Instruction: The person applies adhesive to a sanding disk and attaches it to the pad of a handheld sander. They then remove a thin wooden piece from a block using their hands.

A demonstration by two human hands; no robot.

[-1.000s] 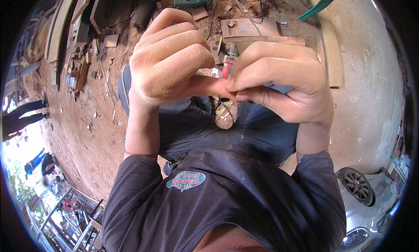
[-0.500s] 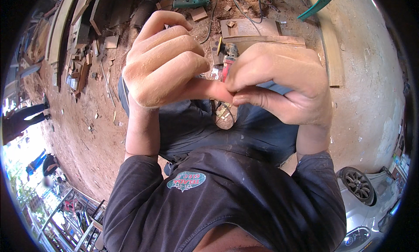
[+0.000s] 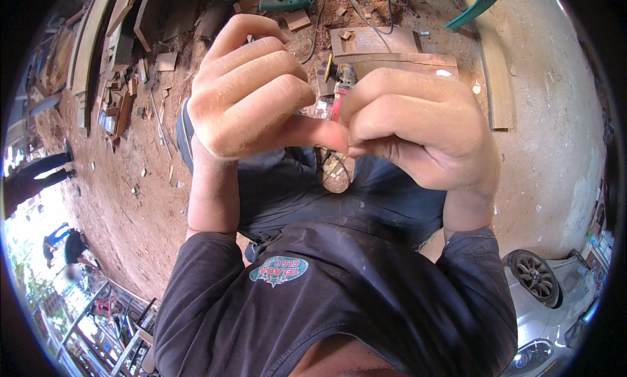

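My left hand (image 3: pixel 248 103) is raised in front of me with its four fingers curled in and its thumb stretched toward the right. Nothing shows in its fingers. My right hand (image 3: pixel 424 122) is closed in a pinch at the tip of the left thumb, touching it. Whether something small sits between the pinching fingertips is hidden. Behind the hands, between my knees, stands a red and black power tool (image 3: pixel 340 93) with a yellowish disc, like an angle grinder; the right fingers partly cover it.
A green power tool (image 3: pixel 290 0) and cables lie at the far side. Flat boards (image 3: pixel 375 42) rest beyond my hands, with a long plank (image 3: pixel 494 83) to the right. Wood offcuts (image 3: pixel 117 109) and leaning boards are at left. A silver car (image 3: pixel 555 312) stands at lower right.
My right fingers have curled tighter, and the gap between index finger and thumb has closed. My left hand has barely moved. Bright pale spots now show near the boards beyond my right hand.
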